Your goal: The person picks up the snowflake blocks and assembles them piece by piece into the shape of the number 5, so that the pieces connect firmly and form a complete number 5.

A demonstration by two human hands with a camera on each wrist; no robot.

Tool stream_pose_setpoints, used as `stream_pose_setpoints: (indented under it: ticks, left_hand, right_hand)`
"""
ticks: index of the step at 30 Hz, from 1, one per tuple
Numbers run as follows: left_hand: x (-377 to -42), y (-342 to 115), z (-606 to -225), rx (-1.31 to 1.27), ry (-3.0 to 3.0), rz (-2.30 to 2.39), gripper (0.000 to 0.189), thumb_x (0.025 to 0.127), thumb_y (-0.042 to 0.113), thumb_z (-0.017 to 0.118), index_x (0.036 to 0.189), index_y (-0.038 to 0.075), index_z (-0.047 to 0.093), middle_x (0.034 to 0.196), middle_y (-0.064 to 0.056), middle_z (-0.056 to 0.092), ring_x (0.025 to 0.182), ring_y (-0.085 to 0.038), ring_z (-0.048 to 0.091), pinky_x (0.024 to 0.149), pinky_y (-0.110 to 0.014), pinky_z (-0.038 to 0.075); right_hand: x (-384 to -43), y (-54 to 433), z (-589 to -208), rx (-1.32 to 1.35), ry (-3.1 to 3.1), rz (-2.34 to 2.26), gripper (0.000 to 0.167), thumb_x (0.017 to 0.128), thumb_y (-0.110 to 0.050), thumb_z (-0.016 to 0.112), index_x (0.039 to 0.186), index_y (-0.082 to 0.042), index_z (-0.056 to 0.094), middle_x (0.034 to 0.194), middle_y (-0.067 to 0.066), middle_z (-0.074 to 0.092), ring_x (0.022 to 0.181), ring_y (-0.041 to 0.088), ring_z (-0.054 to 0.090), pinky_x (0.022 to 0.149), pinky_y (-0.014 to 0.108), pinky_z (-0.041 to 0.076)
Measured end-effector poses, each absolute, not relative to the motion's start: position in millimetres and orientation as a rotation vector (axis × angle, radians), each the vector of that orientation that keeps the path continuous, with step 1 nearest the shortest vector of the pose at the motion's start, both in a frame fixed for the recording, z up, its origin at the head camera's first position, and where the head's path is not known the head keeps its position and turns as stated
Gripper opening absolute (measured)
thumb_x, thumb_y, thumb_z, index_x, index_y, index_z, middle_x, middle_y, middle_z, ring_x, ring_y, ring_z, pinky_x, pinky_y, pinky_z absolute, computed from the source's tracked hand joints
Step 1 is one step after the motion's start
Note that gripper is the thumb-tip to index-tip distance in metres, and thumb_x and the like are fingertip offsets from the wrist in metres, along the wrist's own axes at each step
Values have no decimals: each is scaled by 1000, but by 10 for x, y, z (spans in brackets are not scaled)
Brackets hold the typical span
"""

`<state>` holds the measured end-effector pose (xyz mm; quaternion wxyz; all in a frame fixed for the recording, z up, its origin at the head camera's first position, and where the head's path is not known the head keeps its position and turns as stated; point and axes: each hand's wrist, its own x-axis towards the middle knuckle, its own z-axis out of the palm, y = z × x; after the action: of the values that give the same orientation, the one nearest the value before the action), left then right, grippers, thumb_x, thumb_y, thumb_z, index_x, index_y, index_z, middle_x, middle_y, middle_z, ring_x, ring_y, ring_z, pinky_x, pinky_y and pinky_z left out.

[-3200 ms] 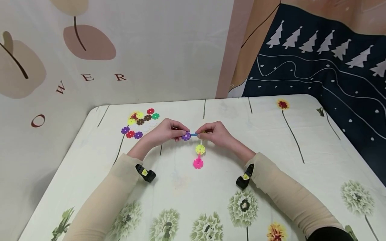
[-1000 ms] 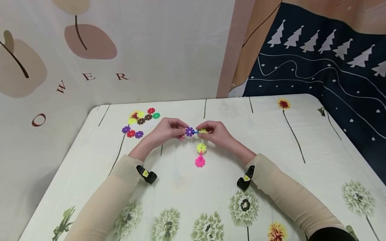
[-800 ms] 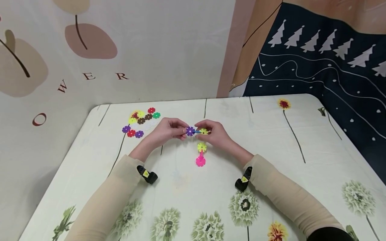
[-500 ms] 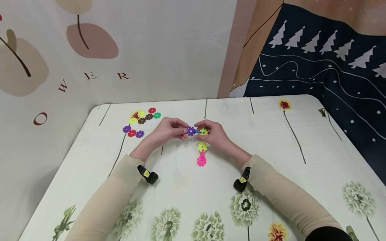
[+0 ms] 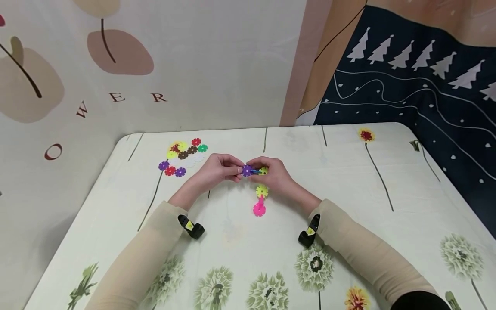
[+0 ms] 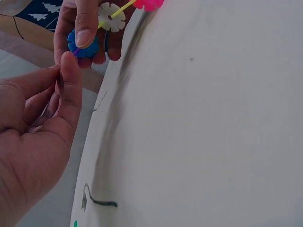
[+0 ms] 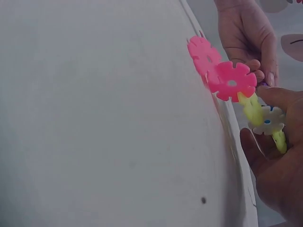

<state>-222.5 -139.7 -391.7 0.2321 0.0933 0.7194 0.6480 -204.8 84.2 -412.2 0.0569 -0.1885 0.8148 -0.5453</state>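
Observation:
My left hand [image 5: 218,170] pinches a purple interlocking flower disc [image 5: 246,171] between thumb and fingers. To its right, my right hand [image 5: 274,173] grips a blue disc [image 6: 92,50], its thumb lying across it in the left wrist view. The purple disc meets the blue one edge to edge, partly hidden by fingertips. From the right hand hangs a joined chain: a white disc [image 6: 116,21], a yellow disc [image 5: 261,191] and pink discs [image 7: 232,84]. Another yellow disc [image 5: 263,171] shows between the right hand's fingers.
Loose discs lie at the table's back left: red [image 5: 196,141], green [image 5: 202,148], brown [image 5: 183,155], purple [image 5: 164,165] and several others, white ones among them. The white tablecloth [image 5: 232,241] has printed flowers. A wall hanging [image 5: 213,86] stands behind the table.
My right hand has shifted left, closer to my left hand, its fingers spreading and then closing around the blue disc. The purple disc and hanging chain have moved slightly right.

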Motion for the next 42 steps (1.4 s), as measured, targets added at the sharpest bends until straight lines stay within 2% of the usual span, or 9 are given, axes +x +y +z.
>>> stream_pose_setpoints:
  ticks: [7, 10, 14, 17, 22, 27, 35, 42]
  left_hand:
    - [-2270, -1601, -3888, 286, 2142, 1668, 27, 99, 0, 65, 123, -12, 63, 104, -25, 68, 83, -22, 72, 82, -37, 61]
    - [-2320, -1769, -3883, 281, 2284, 1564, 28, 98, 4, 67, 124, -9, 65, 109, -23, 67, 86, -24, 71, 81, -36, 61]
    - [-2393, -2024, -3937, 238, 2494, 1424, 28, 98, 9, 71, 124, -2, 68, 110, -17, 67, 87, -23, 67, 75, -28, 59]
    - [-2418, -2191, -3976, 184, 2592, 1389, 29, 98, 10, 71, 125, -2, 69, 110, -18, 68, 84, -23, 63, 70, -23, 56]
    - [-2413, -2340, -3974, 160, 2678, 1333, 31, 98, 6, 70, 128, -3, 67, 117, -21, 66, 87, -24, 62, 69, -21, 54]
    - [-2471, -2391, -3976, 176, 2804, 1171, 32, 97, 5, 68, 129, 0, 67, 113, -18, 64, 90, -26, 59, 64, -23, 50]
    - [-2637, -2341, -3989, 209, 2851, 1020, 37, 95, 5, 69, 131, -4, 65, 120, -21, 64, 100, -31, 55, 80, -38, 48]
    - [-2636, -2319, -3968, 188, 2810, 1012, 36, 94, 7, 72, 128, -4, 66, 115, -21, 63, 102, -32, 55, 83, -40, 49]
  right_hand:
    - [-2048, 865, -4102, -538, 2463, -1607, 36, 88, -9, 83, 123, -6, 73, 112, 6, 73, 106, 21, 65, 97, 36, 52]
    - [-2049, 897, -4094, -529, 2454, -1591, 37, 88, -9, 83, 123, -6, 73, 113, 6, 72, 107, 21, 65, 97, 35, 53]
    - [-2055, 959, -4092, -526, 2453, -1578, 37, 88, -9, 82, 124, -7, 73, 114, 6, 72, 108, 21, 65, 96, 34, 53]
    - [-2063, 1003, -4078, -527, 2445, -1573, 38, 88, -8, 82, 125, -7, 73, 115, 6, 72, 109, 21, 64, 96, 34, 53]
    - [-2077, 1060, -4062, -543, 2458, -1560, 39, 87, -6, 82, 125, -7, 72, 115, 6, 71, 111, 22, 64, 98, 36, 52]
    - [-2075, 1096, -4078, -560, 2466, -1537, 39, 88, -6, 81, 126, -7, 71, 116, 7, 71, 112, 22, 63, 99, 37, 52]
    - [-2075, 1122, -4056, -570, 2485, -1516, 39, 89, -5, 81, 127, -5, 71, 117, 9, 72, 112, 24, 64, 99, 37, 52]
    - [-2085, 1139, -4062, -567, 2502, -1484, 40, 89, -6, 80, 128, -6, 70, 120, 9, 71, 114, 23, 63, 100, 36, 52]
